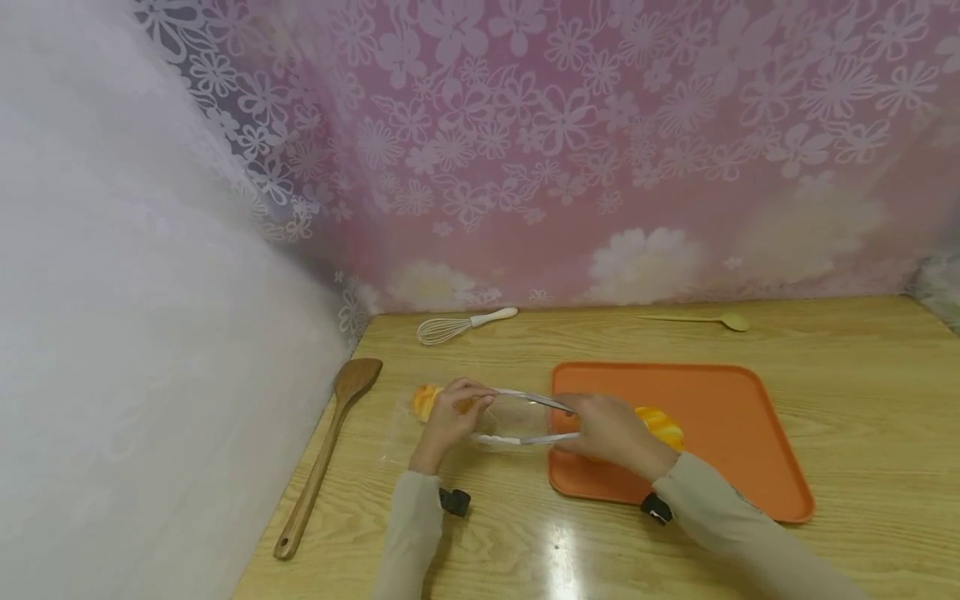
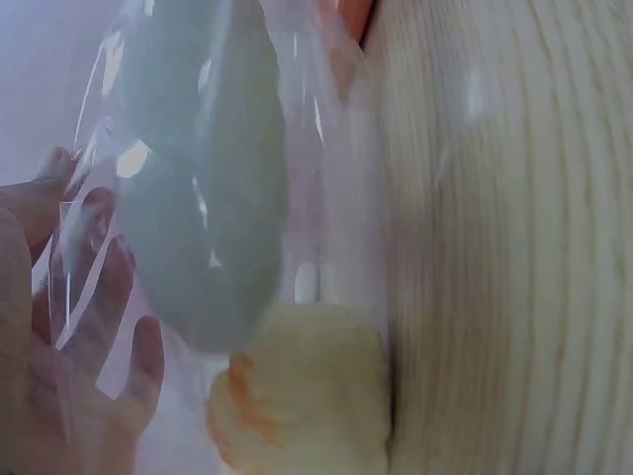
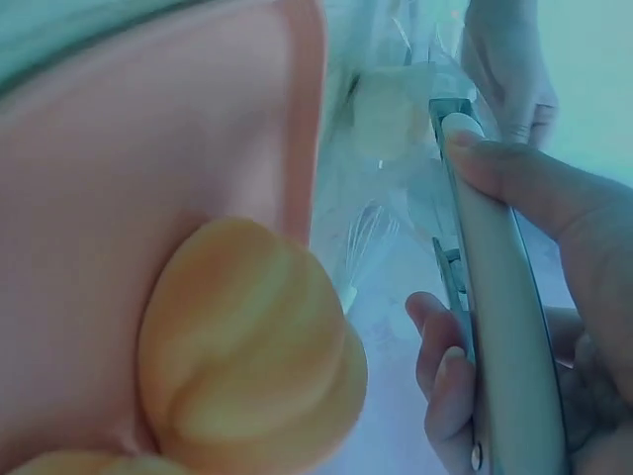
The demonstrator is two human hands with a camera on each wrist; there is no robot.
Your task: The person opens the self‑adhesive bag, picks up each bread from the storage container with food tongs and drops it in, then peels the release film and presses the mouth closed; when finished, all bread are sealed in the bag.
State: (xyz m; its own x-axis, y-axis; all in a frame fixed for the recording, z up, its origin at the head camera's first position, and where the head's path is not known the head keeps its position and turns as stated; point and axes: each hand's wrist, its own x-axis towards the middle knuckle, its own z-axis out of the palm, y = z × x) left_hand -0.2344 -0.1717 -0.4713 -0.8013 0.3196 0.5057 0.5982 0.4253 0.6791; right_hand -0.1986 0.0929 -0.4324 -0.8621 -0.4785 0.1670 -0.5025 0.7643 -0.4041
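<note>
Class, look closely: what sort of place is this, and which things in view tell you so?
Probably a kitchen-style work table: a whisk and a wooden spatula lie on it, and an orange tray holds a bread-like roll.

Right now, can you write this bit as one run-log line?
left hand: holds clear bag | right hand: holds tongs | in bag: bread | on orange tray: yellow bun
</note>
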